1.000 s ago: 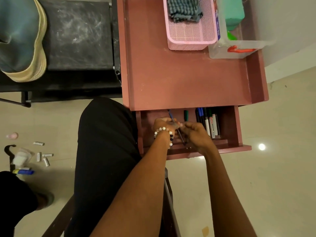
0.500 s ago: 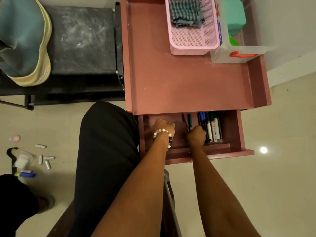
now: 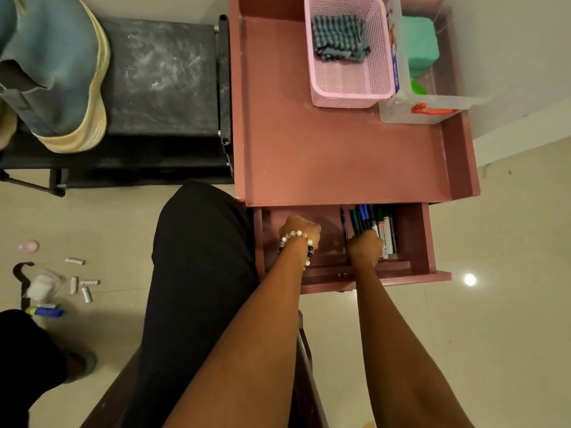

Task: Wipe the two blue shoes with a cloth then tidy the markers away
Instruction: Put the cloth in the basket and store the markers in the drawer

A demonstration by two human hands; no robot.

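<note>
Ana: Markers (image 3: 375, 228) are lying side by side in the open pink drawer (image 3: 415, 239), on its right side. Their caps are blue, green and black. Two have white bodies with red labels.

Ben: Where are the hands?

Ana: Both are inside the drawer. The right hand (image 3: 364, 247) sits right at the near ends of the markers, with its fingers curled under. I cannot tell if it is holding one. The left hand (image 3: 301, 228) is curled like a fist on the left part of the drawer, apart from the markers. It has a bead bracelet (image 3: 298, 242) on the wrist.

Ben: And the shoes?

Ana: One blue shoe (image 3: 55, 72) with a yellow sole stands on a black stand (image 3: 160, 78) to the left of the pink table (image 3: 340, 156).

Ben: The cloth?

Ana: A striped cloth (image 3: 340, 38) lies folded in the pink basket (image 3: 349, 88) at the back of the table.
</note>
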